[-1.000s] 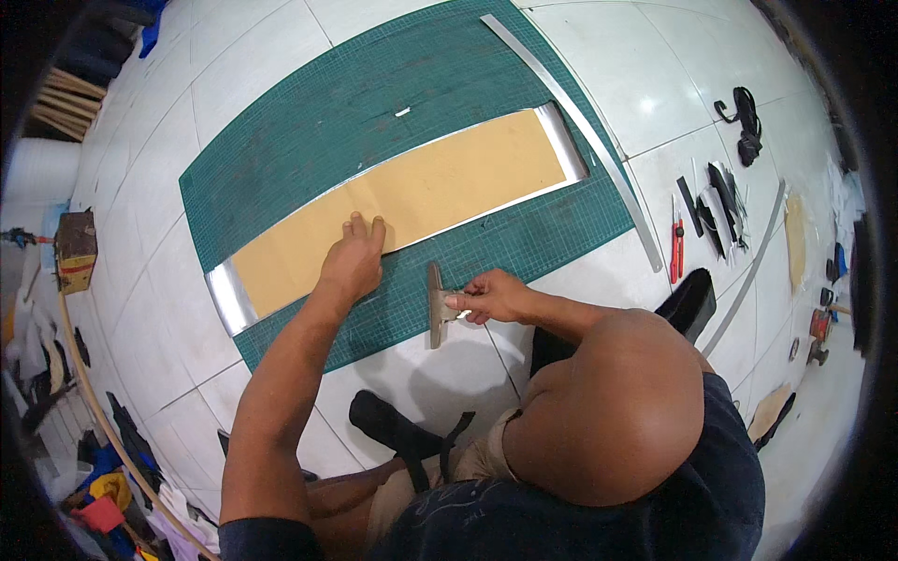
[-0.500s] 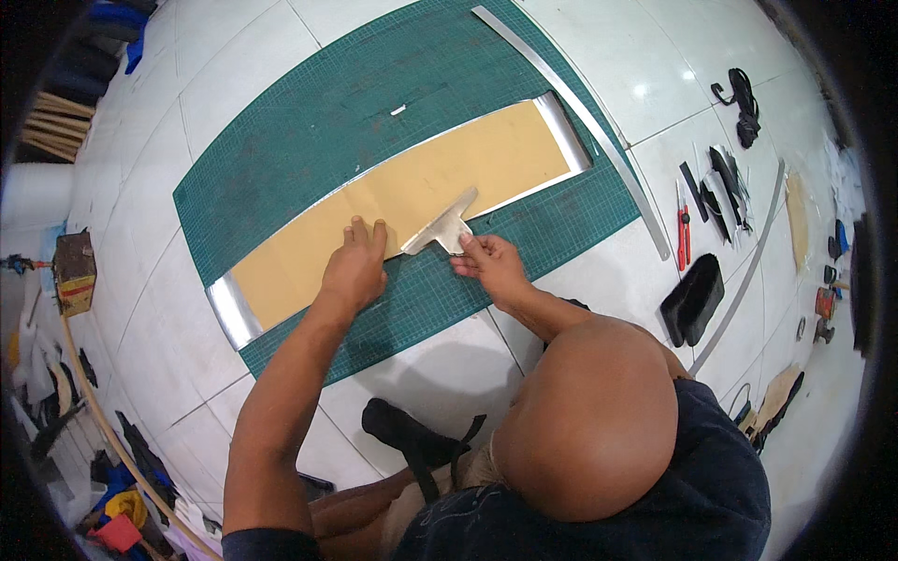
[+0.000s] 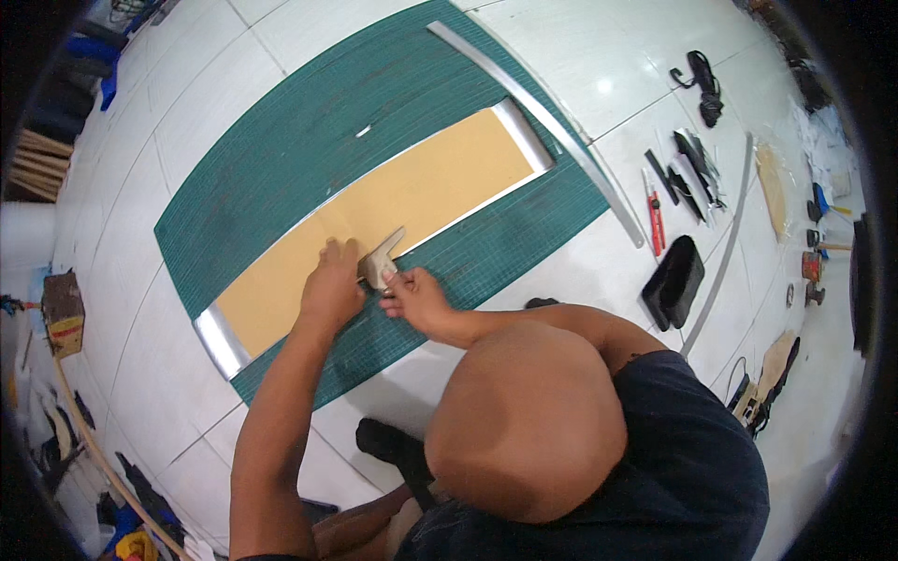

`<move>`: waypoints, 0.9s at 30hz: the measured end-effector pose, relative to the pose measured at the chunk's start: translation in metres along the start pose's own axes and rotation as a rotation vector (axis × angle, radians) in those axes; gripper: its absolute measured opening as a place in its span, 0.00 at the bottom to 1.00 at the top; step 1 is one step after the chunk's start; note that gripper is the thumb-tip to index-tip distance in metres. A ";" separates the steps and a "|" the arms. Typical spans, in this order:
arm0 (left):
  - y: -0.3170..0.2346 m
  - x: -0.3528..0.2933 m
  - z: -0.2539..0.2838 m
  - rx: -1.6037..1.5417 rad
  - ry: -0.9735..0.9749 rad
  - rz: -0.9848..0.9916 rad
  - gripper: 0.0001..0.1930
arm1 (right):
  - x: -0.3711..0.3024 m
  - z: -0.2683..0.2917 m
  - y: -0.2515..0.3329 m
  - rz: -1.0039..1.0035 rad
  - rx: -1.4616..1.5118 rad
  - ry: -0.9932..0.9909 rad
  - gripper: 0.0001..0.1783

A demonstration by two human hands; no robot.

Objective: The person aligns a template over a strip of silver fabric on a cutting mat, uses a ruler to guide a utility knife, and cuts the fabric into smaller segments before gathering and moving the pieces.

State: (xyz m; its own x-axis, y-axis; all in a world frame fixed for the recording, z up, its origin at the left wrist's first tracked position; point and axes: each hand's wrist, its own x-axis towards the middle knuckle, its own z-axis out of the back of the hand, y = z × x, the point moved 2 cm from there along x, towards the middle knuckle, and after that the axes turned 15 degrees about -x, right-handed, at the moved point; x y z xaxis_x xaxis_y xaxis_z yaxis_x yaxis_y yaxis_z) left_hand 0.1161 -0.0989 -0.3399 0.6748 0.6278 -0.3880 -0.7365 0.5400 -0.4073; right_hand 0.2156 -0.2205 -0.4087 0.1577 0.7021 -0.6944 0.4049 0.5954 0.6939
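A long tan sheet (image 3: 421, 192) lies on a green cutting mat (image 3: 271, 201), with silvery strips showing at both ends and along its long edges. My left hand (image 3: 331, 288) rests on the sheet near its close edge, fingers stretched forward and holding nothing. Just to its right, my right hand (image 3: 418, 301) pinches the handle of a wide, pale scraper (image 3: 382, 265). The scraper's blade is tilted against the near edge of the sheet, close to my left fingers. I cannot make out the exact contact under the blade.
A metal ruler (image 3: 552, 136) crosses the mat's right side. Right of it on the tiled floor are a red cutter (image 3: 656, 224), black strips (image 3: 687, 178), a black padded piece (image 3: 673, 283), a black cord coil (image 3: 703, 89) and another thin metal strip (image 3: 725, 243).
My right hand has drawn the scraper left along the sheet's near edge, closer to my left hand. The left hand stays on the sheet. The whole view has shifted a little.
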 end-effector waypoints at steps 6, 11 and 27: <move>-0.003 -0.008 0.007 0.009 0.036 0.025 0.38 | -0.015 0.031 0.045 -0.064 -0.475 0.288 0.38; -0.012 -0.009 0.014 -0.004 0.037 0.048 0.37 | -0.042 0.168 0.081 0.319 -1.107 -0.338 0.24; -0.185 0.156 -0.034 -0.038 -0.154 -0.111 0.34 | -0.067 0.377 0.106 0.221 -1.262 -0.761 0.21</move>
State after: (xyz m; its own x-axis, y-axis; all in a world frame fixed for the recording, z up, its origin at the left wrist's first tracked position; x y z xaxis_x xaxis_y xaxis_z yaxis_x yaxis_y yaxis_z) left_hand 0.3590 -0.1197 -0.3537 0.7350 0.6450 -0.2092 -0.6534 0.5912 -0.4729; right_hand 0.5874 -0.3513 -0.3602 0.6923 0.6905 -0.2098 -0.6537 0.7232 0.2229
